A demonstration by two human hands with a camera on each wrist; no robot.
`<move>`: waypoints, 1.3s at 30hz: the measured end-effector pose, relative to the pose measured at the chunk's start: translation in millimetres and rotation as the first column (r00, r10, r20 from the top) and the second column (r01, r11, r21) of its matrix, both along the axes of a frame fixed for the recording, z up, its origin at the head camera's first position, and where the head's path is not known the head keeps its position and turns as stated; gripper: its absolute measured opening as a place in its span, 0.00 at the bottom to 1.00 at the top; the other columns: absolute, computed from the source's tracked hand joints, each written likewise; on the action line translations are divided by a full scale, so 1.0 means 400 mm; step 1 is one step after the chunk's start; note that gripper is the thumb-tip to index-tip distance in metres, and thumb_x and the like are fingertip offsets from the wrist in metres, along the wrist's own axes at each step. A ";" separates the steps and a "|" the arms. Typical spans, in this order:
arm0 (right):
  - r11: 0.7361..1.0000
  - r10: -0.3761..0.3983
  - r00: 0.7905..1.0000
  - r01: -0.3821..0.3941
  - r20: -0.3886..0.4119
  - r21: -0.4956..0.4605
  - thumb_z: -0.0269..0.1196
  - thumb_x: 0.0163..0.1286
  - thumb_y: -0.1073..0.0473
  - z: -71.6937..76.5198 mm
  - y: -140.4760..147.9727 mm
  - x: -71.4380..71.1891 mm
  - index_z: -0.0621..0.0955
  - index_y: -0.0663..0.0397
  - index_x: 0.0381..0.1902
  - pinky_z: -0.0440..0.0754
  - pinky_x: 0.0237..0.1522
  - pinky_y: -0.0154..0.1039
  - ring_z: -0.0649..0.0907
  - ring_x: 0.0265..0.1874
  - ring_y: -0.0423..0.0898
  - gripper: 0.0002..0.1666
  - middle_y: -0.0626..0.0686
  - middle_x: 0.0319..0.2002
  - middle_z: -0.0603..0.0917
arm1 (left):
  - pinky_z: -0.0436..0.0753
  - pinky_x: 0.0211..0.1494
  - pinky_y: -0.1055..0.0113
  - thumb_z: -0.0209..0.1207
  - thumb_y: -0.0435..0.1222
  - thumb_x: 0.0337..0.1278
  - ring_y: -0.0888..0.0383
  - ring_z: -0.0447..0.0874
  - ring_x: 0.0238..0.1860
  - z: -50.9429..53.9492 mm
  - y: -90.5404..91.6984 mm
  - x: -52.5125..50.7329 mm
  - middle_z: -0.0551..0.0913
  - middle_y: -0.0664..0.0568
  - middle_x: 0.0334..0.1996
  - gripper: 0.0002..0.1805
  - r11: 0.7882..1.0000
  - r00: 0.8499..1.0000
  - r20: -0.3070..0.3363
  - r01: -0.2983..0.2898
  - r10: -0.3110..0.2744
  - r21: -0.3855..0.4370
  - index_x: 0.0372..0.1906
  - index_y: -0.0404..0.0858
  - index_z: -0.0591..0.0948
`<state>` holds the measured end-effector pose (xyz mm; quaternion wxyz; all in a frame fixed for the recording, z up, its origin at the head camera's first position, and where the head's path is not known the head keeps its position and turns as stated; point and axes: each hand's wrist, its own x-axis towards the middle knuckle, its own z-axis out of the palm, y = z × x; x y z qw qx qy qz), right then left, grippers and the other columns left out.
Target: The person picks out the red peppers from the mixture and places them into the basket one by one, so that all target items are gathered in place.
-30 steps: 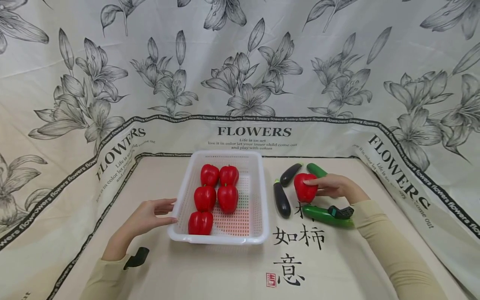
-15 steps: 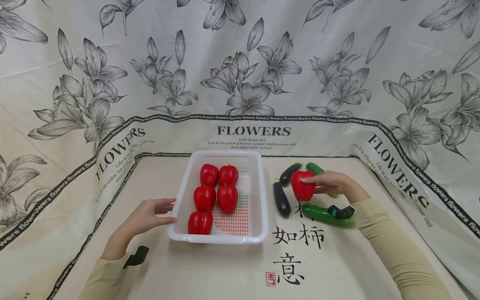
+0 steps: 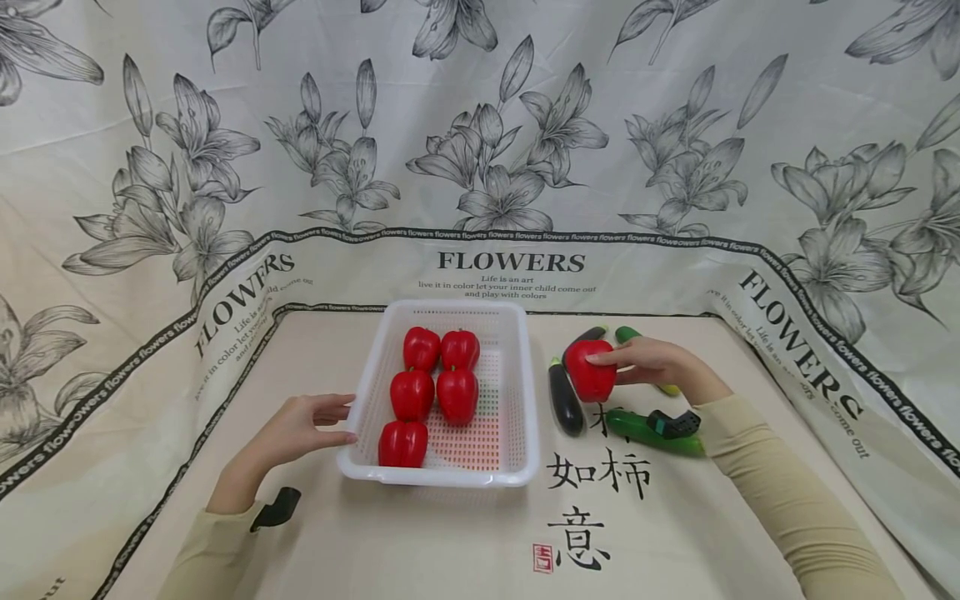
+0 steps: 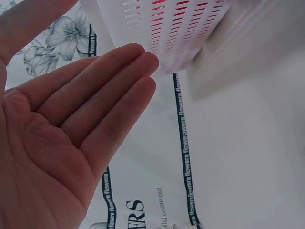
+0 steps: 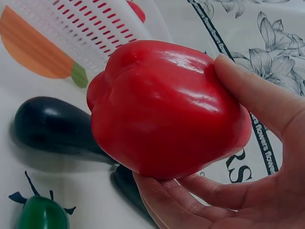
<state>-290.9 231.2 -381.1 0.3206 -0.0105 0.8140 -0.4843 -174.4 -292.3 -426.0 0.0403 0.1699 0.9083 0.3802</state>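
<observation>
Between thumb and fingers my right hand (image 3: 654, 365) grips a red bell pepper (image 3: 591, 372), lifted over the eggplants. In the right wrist view the pepper (image 5: 167, 109) fills the middle, with the thumb on one side and fingers on the other. My left hand (image 3: 300, 429) is at the left side of a white plastic basket (image 3: 532, 400), thumb and fingertips at its rim. The left wrist view has this hand (image 4: 81, 105) with straight fingers beside the perforated basket wall (image 4: 176, 28). Several red bell peppers (image 3: 457, 396) lie in the basket, mostly on its left.
Right of the basket lie a dark eggplant (image 3: 564, 398) and a second eggplant (image 3: 591, 333), partly behind the held pepper. A green zucchini (image 3: 637, 425) lies nearer, partly under the right wrist, with another green vegetable (image 3: 625, 334) farther back. Flower-printed cloth (image 3: 510, 267) borders the table.
My right hand has carried the red bell pepper left, toward the basket, and it now covers part of the far eggplant. The left hand has stayed at the basket's side.
</observation>
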 end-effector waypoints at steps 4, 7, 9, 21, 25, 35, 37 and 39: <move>1.000 0.029 0.999 -0.029 -0.014 -0.005 0.63 0.64 0.45 0.010 -0.019 0.004 0.67 0.71 0.63 0.77 0.60 0.47 0.76 0.56 0.54 0.41 0.61 0.56 0.75 | 0.83 0.51 0.54 0.70 0.47 0.45 0.44 0.83 0.50 0.002 0.003 -0.001 0.83 0.41 0.50 0.36 1.000 1.000 0.000 0.003 -0.003 0.000 0.59 0.34 0.76; 0.999 0.040 0.999 -0.041 -0.024 -0.016 0.63 0.64 0.45 0.015 -0.034 0.008 0.69 0.71 0.62 0.77 0.59 0.47 0.77 0.54 0.53 0.40 0.59 0.54 0.77 | 0.83 0.51 0.53 0.70 0.47 0.45 0.44 0.83 0.50 0.003 0.004 0.000 0.83 0.41 0.50 0.35 1.000 1.000 0.001 0.001 -0.001 -0.005 0.59 0.34 0.76; 0.999 0.041 0.999 -0.042 -0.034 -0.022 0.64 0.64 0.46 0.018 -0.043 0.009 0.71 0.71 0.60 0.78 0.59 0.46 0.78 0.52 0.52 0.38 0.57 0.51 0.79 | 0.83 0.51 0.53 0.70 0.46 0.45 0.44 0.83 0.50 0.005 0.005 0.001 0.83 0.41 0.50 0.35 1.000 1.000 0.003 0.000 0.000 -0.007 0.59 0.34 0.76; 0.996 0.080 0.996 -0.082 -0.046 -0.045 0.64 0.64 0.47 0.033 -0.095 0.004 0.70 0.70 0.59 0.78 0.59 0.47 0.78 0.52 0.52 0.36 0.57 0.51 0.79 | 0.83 0.51 0.53 0.70 0.45 0.46 0.44 0.83 0.50 0.004 0.007 0.001 0.83 0.41 0.50 0.35 1.000 1.000 0.003 -0.003 0.003 -0.012 0.59 0.33 0.76; 0.993 0.105 0.993 -0.107 -0.046 -0.050 0.63 0.64 0.48 0.038 -0.111 0.003 0.72 0.69 0.59 0.79 0.57 0.45 0.78 0.52 0.52 0.35 0.57 0.51 0.79 | 0.83 0.51 0.53 0.70 0.46 0.46 0.45 0.84 0.49 0.005 0.007 0.002 0.84 0.41 0.49 0.35 1.000 1.000 -0.003 -0.004 0.004 -0.017 0.59 0.34 0.76; 0.990 0.120 0.992 -0.123 -0.034 -0.074 0.65 0.63 0.48 0.055 -0.150 0.006 0.72 0.70 0.58 0.80 0.56 0.45 0.81 0.48 0.50 0.35 0.58 0.49 0.81 | 0.84 0.50 0.55 0.70 0.47 0.46 0.47 0.85 0.48 0.005 0.003 -0.001 0.84 0.41 0.49 0.36 1.000 1.000 -0.013 0.004 -0.004 -0.020 0.59 0.32 0.76; 0.989 0.127 0.991 -0.129 -0.029 -0.078 0.65 0.63 0.49 0.057 -0.158 0.006 0.72 0.70 0.58 0.80 0.55 0.44 0.82 0.47 0.50 0.35 0.58 0.49 0.81 | 0.84 0.50 0.55 0.70 0.47 0.45 0.48 0.85 0.48 0.005 0.003 -0.001 0.84 0.41 0.49 0.36 1.000 1.000 -0.013 0.000 0.000 -0.018 0.59 0.33 0.76; 0.988 0.132 0.991 -0.134 -0.027 -0.083 0.65 0.63 0.49 0.060 -0.166 0.005 0.72 0.70 0.58 0.81 0.55 0.44 0.83 0.46 0.49 0.35 0.58 0.48 0.81 | 0.84 0.49 0.55 0.70 0.47 0.46 0.48 0.85 0.48 0.004 0.003 -0.002 0.84 0.41 0.49 0.36 1.000 1.000 -0.012 0.000 0.000 -0.017 0.59 0.33 0.76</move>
